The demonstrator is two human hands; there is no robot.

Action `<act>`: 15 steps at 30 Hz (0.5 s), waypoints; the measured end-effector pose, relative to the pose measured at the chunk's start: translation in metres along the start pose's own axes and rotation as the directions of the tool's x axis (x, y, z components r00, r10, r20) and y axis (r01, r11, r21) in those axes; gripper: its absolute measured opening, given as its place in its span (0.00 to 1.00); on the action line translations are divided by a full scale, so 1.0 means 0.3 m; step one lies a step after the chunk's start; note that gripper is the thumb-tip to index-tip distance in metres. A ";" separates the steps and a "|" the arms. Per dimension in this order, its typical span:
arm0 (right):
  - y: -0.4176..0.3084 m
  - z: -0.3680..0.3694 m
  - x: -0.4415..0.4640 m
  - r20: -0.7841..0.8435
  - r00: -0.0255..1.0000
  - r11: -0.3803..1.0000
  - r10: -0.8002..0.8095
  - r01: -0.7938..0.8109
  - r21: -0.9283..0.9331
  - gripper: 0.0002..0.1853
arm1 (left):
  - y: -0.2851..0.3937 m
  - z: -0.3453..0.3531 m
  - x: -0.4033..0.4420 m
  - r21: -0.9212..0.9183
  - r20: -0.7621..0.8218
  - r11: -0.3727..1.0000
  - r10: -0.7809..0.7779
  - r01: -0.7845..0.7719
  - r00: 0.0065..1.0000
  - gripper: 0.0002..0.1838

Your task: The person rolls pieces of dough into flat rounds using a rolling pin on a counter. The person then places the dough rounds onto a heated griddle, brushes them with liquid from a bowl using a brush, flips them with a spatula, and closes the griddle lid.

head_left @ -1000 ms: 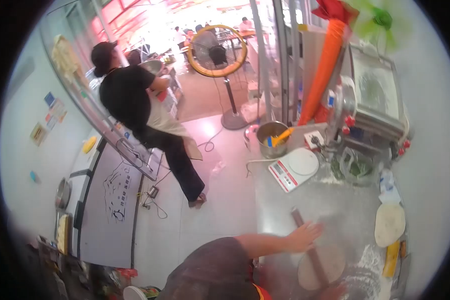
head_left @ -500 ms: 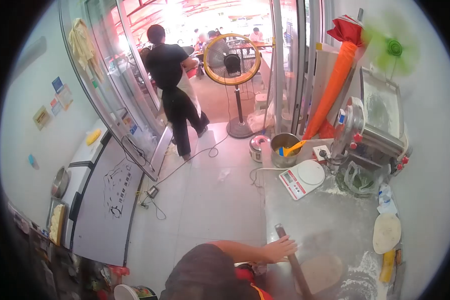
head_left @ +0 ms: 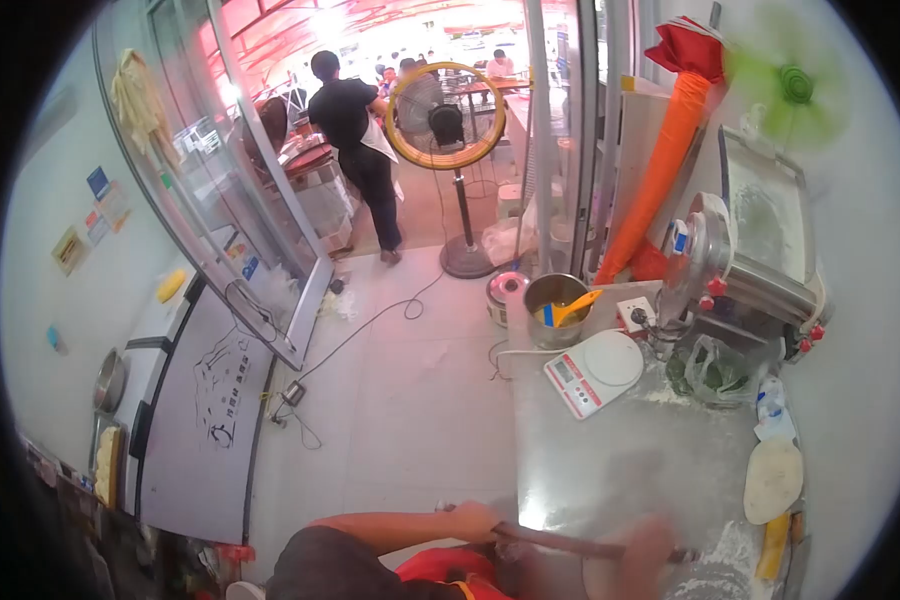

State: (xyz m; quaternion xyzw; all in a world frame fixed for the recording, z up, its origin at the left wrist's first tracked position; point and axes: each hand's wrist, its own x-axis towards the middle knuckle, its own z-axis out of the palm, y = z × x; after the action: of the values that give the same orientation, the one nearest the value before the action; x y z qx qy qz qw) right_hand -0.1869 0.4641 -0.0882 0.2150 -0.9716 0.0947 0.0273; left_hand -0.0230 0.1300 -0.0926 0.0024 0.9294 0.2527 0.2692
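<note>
The person's left hand [head_left: 473, 521] was closed around one end of a rolling pin [head_left: 562, 542], which spanned the near part of the metal table [head_left: 645, 460]. The right hand [head_left: 650, 545], blurred, met the pin farther along, its grip unclear. Beyond stood a white scale [head_left: 598, 372].

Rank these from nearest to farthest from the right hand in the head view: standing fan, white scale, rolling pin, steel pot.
1. Rolling pin, right at the blurred right hand.
2. White scale, ahead on the metal table.
3. Steel pot, beyond the scale, slightly left.
4. Standing fan, farthest, ahead-left by the doorway.
</note>
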 end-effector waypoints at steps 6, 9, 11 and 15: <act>0.012 0.024 0.245 -0.117 0.993 0.992 0.016 -0.001 0.127 0.29 | 0.016 -0.168 0.095 0.078 0.046 0.997 -0.030 0.027 0.998 0.21; 0.052 0.030 -0.110 -0.012 0.999 0.982 0.031 -0.029 0.188 0.34 | -0.067 0.125 0.070 -0.066 0.091 0.998 0.019 -0.013 0.996 0.25; 0.073 0.010 -0.264 0.016 0.998 0.960 0.063 -0.065 0.273 0.37 | -0.026 0.066 0.051 -0.052 0.142 0.998 0.038 -0.031 0.989 0.25; -0.005 -0.001 0.151 0.011 0.999 0.997 0.038 -0.038 0.070 0.27 | -0.007 -0.165 0.110 0.041 0.240 0.994 -0.106 0.098 0.965 0.21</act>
State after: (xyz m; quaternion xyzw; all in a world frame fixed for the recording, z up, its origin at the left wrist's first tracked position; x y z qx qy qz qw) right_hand -0.2273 0.4440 -0.0834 0.1978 -0.9718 0.1280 0.0132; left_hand -0.0756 0.1098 -0.0740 -0.0108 0.8922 0.2228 0.3928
